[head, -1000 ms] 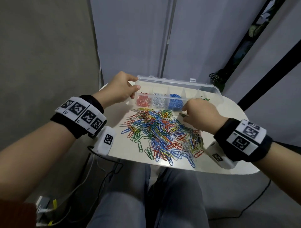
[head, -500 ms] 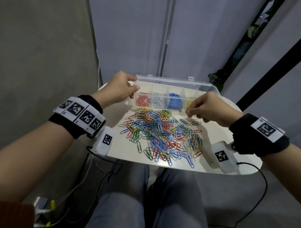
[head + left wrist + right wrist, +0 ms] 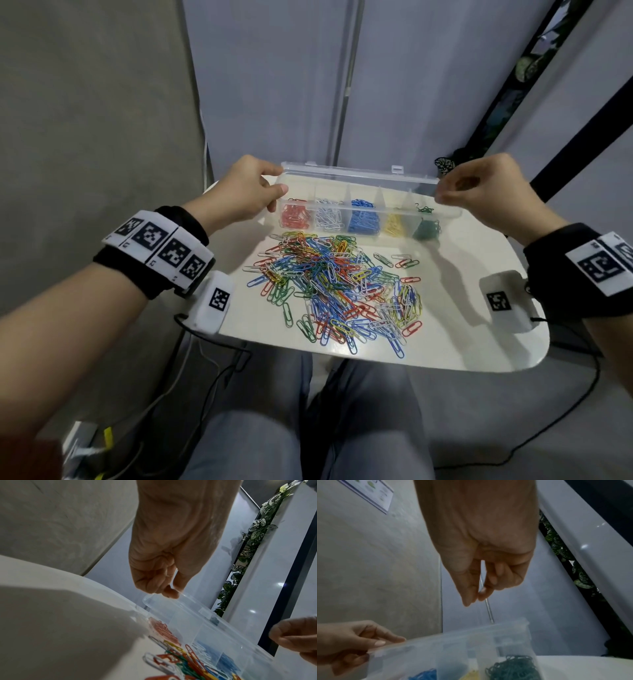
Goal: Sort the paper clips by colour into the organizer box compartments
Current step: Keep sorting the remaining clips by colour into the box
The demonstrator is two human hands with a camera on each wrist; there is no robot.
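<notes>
while the left hand (image 3: 245, 193) pinches the left end of the clear lid (image 3: 359, 173) between thumb and curled fingers, the organizer box (image 3: 363, 219) sits at the far edge of the white table (image 3: 479, 342); its compartments hold, left to right, red, white, blue, yellow and green clips; the right hand (image 3: 486, 192) hovers above the box's right end, over the green compartment, thumb and forefinger pressed tip to tip; whether anything is between them, i cannot tell; a loose heap of mixed paper clips (image 3: 335, 291) lies just in front of the box, spreading toward the near edge; a few stray clips (image 3: 400, 262) lie apart to its right; bare tabletop stretches from there to the right rim, and a narrower strip runs along the left rim.
</notes>
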